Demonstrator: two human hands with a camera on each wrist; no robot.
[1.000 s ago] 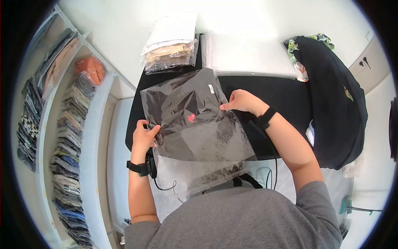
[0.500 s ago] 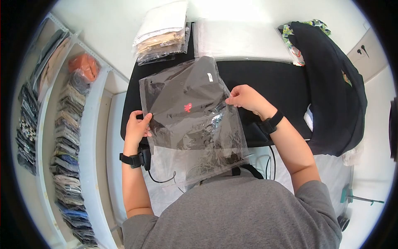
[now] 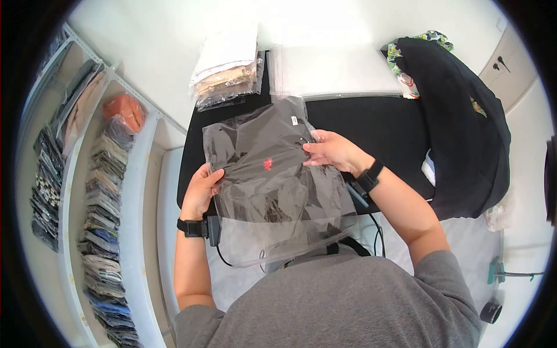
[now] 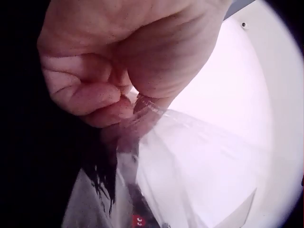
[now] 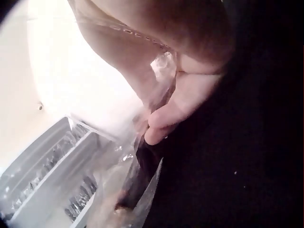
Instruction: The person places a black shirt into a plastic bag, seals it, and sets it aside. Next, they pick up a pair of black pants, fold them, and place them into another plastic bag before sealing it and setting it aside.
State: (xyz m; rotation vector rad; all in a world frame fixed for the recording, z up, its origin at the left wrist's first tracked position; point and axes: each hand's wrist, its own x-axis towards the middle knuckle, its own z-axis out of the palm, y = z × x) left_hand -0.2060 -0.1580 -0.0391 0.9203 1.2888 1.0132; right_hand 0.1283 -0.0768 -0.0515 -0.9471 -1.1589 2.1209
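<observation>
A dark folded garment [image 3: 246, 139] with a small red print and a white label lies inside a clear plastic bag [image 3: 339, 223]. The bag's lower part is see-through and hangs past the table's near edge, in front of the person. At the bag's left edge my left hand [image 3: 200, 188] pinches the plastic between thumb and fingers; the left wrist view shows the film [image 4: 190, 152] running down from that pinch. My right hand [image 3: 339, 152] pinches the right side, thumb over the bag, and the plastic is creased between both hands.
On the black table [image 3: 371, 127], a stack of bagged clothes [image 3: 226, 69] stands at the back left, beside a pile of clear bags [image 3: 336, 72]. Dark cloth [image 3: 464, 127] is heaped at the right. Shelves [image 3: 75, 191] of folded clothes line the left side.
My right hand has shifted from the bag's right edge inward, its thumb now farther over the plastic. The bag looks more creased between the hands. The left hand keeps its hold.
</observation>
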